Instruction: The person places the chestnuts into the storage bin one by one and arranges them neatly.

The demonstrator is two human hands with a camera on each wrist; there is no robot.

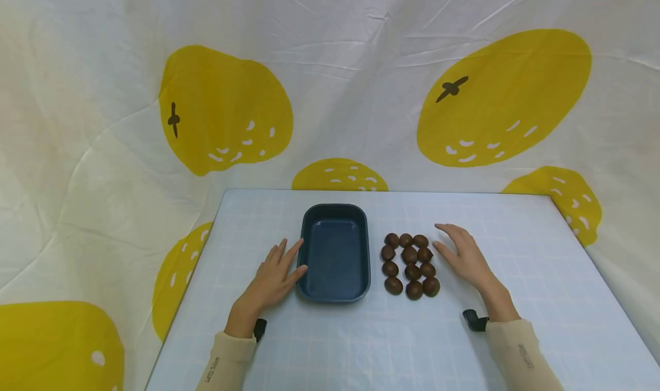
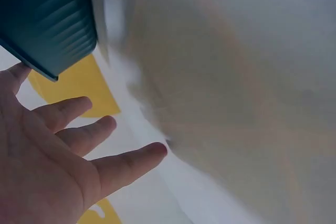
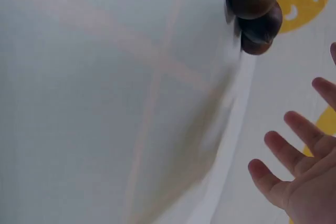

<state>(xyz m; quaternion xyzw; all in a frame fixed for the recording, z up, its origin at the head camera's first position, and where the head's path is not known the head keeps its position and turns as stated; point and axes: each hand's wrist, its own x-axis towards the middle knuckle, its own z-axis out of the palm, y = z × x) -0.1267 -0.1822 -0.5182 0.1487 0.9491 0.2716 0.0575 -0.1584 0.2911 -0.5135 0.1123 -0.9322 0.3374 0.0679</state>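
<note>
A dark blue rectangular tray [image 1: 334,298] stands on the table, with nothing lying in it. My left hand [image 1: 271,280] is at the tray's left side, its fingers spread and straight; a fingertip meets the tray's rim in the left wrist view. To the right of the tray lie several brown chestnuts [image 1: 409,255], set in rough columns. My right hand [image 1: 466,257] is just right of the chestnuts, thumb and fingers parted and holding nothing. In the right wrist view its spread fingers [image 3: 286,153] are apart from the chestnuts [image 3: 257,3].
The table [image 1: 361,351] has a pale checked cover. Behind it hangs a white cloth [image 1: 356,104] with large yellow fruit prints. A black wrist device [image 1: 474,320] shows beside the right cuff, and another [image 1: 260,329] by the left cuff.
</note>
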